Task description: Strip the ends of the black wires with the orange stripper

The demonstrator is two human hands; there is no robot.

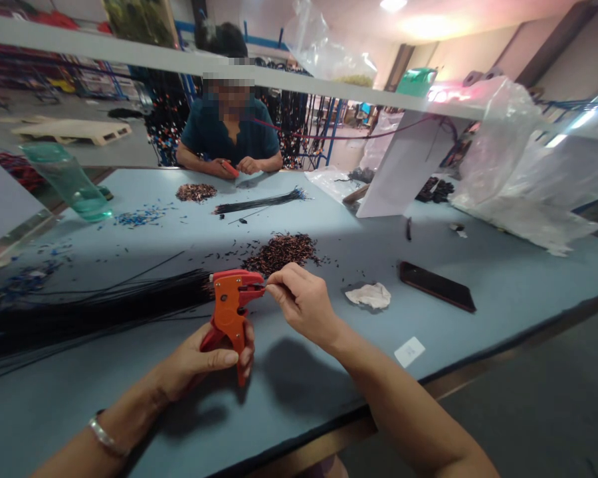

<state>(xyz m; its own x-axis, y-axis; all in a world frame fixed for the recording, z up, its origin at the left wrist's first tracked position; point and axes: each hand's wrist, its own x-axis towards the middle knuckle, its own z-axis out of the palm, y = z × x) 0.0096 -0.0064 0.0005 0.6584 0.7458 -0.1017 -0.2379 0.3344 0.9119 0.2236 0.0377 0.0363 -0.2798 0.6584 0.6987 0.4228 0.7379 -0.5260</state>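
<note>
My left hand [206, 362] grips the handles of an orange wire stripper [230, 307], held upright over the blue table [299, 392]. Pinched at the tool's jaws, my right hand [303, 299] holds the end of a thin wire too small to see clearly. A thick bundle of black wires [94, 309] lies to the left, its ends close to the stripper head. Just behind the tool sits a pile of stripped insulation bits [282, 251].
A person across the table holds a red tool beside another wire bundle [259, 201] and scrap pile [195, 192]. A green cup [72, 182] stands at left. A black phone [436, 285], crumpled tissue [371, 295], white label [409, 351] and plastic bags [518, 172] lie right.
</note>
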